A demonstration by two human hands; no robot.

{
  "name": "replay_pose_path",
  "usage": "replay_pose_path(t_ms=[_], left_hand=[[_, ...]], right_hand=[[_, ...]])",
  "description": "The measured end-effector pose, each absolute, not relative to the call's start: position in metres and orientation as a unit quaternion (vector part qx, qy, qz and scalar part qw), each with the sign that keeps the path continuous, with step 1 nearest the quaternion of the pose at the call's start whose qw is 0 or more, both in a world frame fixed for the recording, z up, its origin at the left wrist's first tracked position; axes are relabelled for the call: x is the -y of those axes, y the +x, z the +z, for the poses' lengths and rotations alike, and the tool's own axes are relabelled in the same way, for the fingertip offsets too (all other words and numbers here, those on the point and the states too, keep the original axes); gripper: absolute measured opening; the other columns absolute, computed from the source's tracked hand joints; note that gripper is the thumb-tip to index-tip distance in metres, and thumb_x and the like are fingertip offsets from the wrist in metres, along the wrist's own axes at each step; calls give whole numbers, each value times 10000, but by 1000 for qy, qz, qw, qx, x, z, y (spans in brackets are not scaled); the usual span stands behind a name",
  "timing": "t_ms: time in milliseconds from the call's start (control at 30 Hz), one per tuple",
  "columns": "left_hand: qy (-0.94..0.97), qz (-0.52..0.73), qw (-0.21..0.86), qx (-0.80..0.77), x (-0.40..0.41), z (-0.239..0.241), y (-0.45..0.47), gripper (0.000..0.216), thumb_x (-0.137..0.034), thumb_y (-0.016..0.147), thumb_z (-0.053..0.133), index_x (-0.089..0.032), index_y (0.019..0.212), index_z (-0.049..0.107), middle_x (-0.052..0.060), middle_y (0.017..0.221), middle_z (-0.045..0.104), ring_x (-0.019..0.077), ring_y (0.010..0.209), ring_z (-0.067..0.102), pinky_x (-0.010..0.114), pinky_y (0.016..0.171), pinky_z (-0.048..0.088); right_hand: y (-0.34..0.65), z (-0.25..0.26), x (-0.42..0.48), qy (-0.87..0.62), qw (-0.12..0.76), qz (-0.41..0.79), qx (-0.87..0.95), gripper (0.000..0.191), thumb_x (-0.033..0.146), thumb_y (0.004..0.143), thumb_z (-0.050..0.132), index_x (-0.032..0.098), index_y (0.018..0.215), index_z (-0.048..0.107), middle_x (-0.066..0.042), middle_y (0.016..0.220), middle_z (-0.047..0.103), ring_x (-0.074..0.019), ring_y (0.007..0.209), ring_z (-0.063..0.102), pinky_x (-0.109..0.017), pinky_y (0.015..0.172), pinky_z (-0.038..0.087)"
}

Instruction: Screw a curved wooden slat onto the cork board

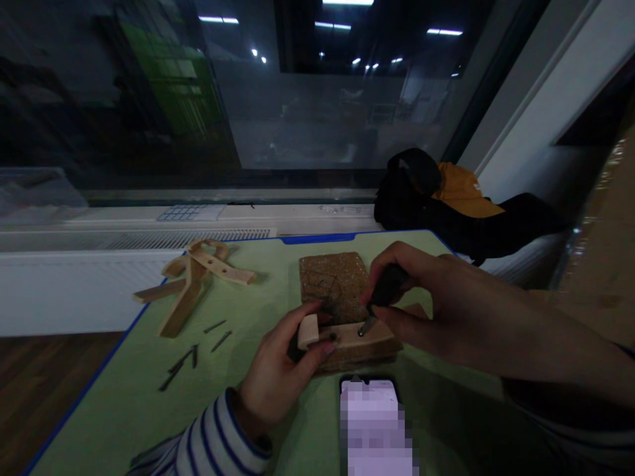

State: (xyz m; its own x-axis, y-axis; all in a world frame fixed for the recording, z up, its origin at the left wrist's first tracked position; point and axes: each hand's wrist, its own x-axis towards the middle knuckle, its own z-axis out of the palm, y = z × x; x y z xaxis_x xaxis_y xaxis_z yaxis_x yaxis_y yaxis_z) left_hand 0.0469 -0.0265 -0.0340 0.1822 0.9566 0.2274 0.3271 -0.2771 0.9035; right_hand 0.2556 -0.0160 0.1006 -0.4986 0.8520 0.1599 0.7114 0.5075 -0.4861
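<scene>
My left hand is closed around the left end of a light wooden piece. That piece lies on the near part of a rough brown board with dark lines drawn on it. An upright wooden end block shows between my left thumb and fingers. In my right hand is a short tool with a dark handle; its exact kind is hard to make out. The tool's metal shaft slants down to the top of the wooden piece, where its tip meets a small shiny spot.
Curved wooden parts, one with holes, lie at the table's far left. Several thin dark screws or nails are scattered nearer. A phone lies close in front. Behind stand a radiator and a sill with a black and yellow bag.
</scene>
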Motion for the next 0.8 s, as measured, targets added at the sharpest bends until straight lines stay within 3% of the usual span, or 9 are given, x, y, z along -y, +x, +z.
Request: replay_pose_path(t_ms=[800], left_hand=[[683,423,363,-472,27,-31,48,423,-278,780,639,-249,1174,484,16,1051,664,169,969,622,299,860,501]], right_hand=[[257,103,18,-455,163,155,861,217,247,771,574,238,982,523,5,833,660,-144,629,614,-225,506,399]])
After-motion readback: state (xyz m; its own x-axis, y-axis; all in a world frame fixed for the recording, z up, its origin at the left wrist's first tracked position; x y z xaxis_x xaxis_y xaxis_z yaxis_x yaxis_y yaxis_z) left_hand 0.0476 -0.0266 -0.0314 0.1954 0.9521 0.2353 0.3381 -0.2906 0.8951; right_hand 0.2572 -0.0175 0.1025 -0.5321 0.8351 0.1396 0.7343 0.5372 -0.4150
